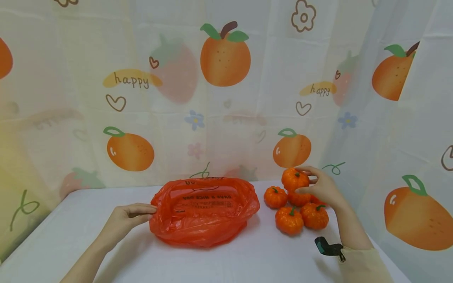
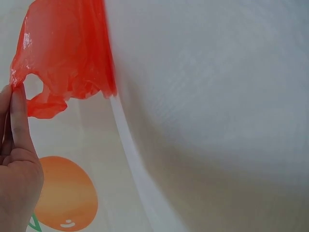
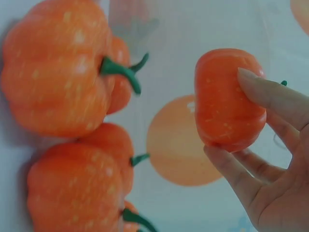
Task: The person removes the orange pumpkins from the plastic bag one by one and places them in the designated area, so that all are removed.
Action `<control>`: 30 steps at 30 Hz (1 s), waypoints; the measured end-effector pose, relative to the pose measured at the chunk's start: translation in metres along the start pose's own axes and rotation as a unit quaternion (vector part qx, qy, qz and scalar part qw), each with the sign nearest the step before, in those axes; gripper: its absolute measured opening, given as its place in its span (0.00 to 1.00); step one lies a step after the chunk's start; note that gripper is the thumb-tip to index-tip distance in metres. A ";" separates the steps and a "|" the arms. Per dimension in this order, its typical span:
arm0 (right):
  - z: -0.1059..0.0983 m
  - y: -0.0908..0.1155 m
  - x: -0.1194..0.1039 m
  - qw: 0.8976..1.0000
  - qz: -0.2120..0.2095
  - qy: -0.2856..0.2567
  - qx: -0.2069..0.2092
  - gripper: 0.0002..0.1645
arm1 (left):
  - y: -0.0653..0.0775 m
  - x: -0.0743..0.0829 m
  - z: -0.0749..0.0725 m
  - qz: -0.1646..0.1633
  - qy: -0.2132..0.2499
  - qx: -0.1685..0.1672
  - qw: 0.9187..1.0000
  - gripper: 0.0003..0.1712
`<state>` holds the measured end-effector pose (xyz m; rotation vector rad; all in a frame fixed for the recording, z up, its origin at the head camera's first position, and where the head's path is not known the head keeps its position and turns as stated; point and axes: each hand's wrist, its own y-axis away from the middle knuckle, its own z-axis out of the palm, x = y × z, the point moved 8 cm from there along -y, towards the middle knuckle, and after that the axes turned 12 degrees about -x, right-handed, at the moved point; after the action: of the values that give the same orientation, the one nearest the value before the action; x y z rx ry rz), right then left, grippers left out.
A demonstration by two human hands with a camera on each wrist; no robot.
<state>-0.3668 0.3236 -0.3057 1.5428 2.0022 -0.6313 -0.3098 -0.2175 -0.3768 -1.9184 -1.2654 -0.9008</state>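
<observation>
A red plastic bag [image 1: 198, 232] with printed lettering lies on the table, its mouth spread wide. My left hand [image 1: 129, 218] pinches the left edge of the bag between thumb and fingers; the left wrist view shows the fingertips on the bag's thin plastic [image 2: 63, 48]. My right hand [image 1: 323, 188] holds a small orange pumpkin [image 3: 227, 99] with thumb and fingers round its sides, raised above the others. Below it several more little pumpkins with green stems sit in a cluster, among them a front one [image 1: 289, 221] and a left one [image 1: 275, 197].
The white-covered table [image 1: 198, 263] runs back to a hanging cloth [image 1: 247, 110] printed with oranges, hearts and the word happy. Another cloth wall [image 1: 407, 145] stands along the right side. A black strap device [image 1: 329, 247] sits at the right sleeve.
</observation>
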 end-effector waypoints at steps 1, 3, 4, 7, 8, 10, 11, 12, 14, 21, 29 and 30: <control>-0.001 0.001 0.004 1.000 0.005 0.002 0.001 0.41 | 0.000 0.000 0.000 0.000 0.002 -0.001 1.000 0.16; -0.004 0.004 0.012 1.000 0.015 0.004 0.002 0.42 | 0.000 -0.001 0.001 0.000 0.005 -0.002 1.000 0.16; -0.005 0.005 0.017 1.000 0.019 0.005 0.002 0.42 | 0.000 -0.001 0.001 -0.001 0.007 -0.002 1.000 0.15; -0.009 0.011 0.028 1.000 0.025 0.006 0.002 0.42 | 0.001 -0.001 0.001 -0.001 0.009 -0.003 1.000 0.15; -0.010 0.013 0.031 1.000 0.025 0.005 0.002 0.42 | 0.001 -0.001 0.001 -0.002 0.009 -0.002 1.000 0.15; -0.012 0.017 0.037 1.000 0.025 0.003 0.001 0.42 | 0.001 -0.001 0.001 -0.002 0.009 -0.001 1.000 0.15; -0.013 0.019 0.040 1.000 0.025 0.003 0.002 0.43 | 0.001 -0.001 0.001 -0.002 0.009 -0.001 1.000 0.15; -0.015 0.021 0.043 1.000 0.027 0.002 0.003 0.43 | 0.001 -0.001 0.001 -0.001 0.010 -0.001 1.000 0.15; -0.017 0.024 0.050 0.999 0.033 0.002 0.003 0.43 | 0.001 0.000 0.001 0.000 0.011 -0.001 1.000 0.15; -0.027 0.034 0.073 0.999 0.055 0.001 0.003 0.46 | 0.002 0.001 0.001 0.005 0.014 -0.002 1.000 0.15; -0.036 0.048 0.096 0.997 0.078 0.003 0.004 0.50 | 0.001 0.000 0.001 0.002 0.012 -0.001 1.000 0.15; -0.037 0.050 0.098 0.997 0.082 0.000 0.003 0.50 | 0.001 0.000 0.000 0.002 0.011 0.000 1.000 0.15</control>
<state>-0.3433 0.4305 -0.3444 1.6899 1.8522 -0.5716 -0.3092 -0.2173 -0.3770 -1.9060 -1.2485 -0.9167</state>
